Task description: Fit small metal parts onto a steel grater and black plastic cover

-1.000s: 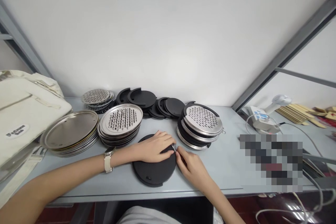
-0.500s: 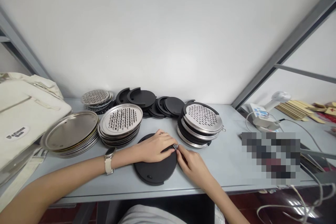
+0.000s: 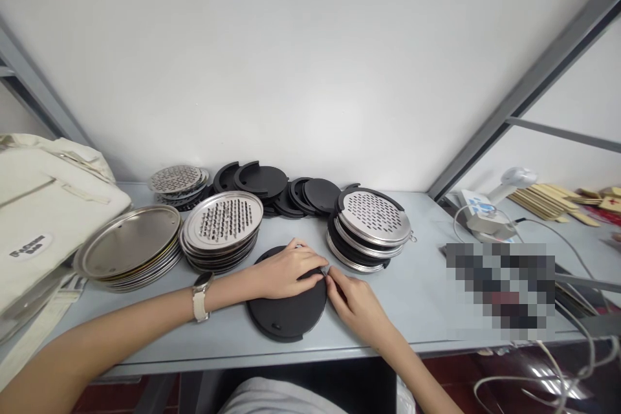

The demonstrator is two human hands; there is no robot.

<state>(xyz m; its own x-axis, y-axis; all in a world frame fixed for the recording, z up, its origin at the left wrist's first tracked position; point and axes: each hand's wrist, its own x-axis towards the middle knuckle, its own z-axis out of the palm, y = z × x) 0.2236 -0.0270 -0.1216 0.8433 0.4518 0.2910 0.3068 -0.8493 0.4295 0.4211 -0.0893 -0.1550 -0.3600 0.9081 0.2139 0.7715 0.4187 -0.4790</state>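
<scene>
A round black disc (image 3: 291, 318), with a raised rim and a small hole near its front, lies flat on the grey table. My left hand (image 3: 286, 272) presses across its top, thumb and index finger closed at the right edge. There my right hand (image 3: 356, 304) pinches a small metal ring (image 3: 325, 270), mostly hidden by the fingertips. Just behind stands a stack of round graters with black holders (image 3: 373, 217), with a metal ring (image 3: 413, 237) at its side. To the left is a stack of coarse graters (image 3: 226, 223).
Round metal trays (image 3: 133, 242) are stacked at left beside a cream backpack (image 3: 53, 207). Fine grater discs (image 3: 175, 179) and loose black discs (image 3: 264, 181) sit along the wall. At right are a white scanner (image 3: 517, 181), cables, a pixelated patch and wooden boards (image 3: 541, 200).
My fingertips have shifted slightly at the disc's edge, and less of the metal ring shows between them. The disc and stacks stay in place.
</scene>
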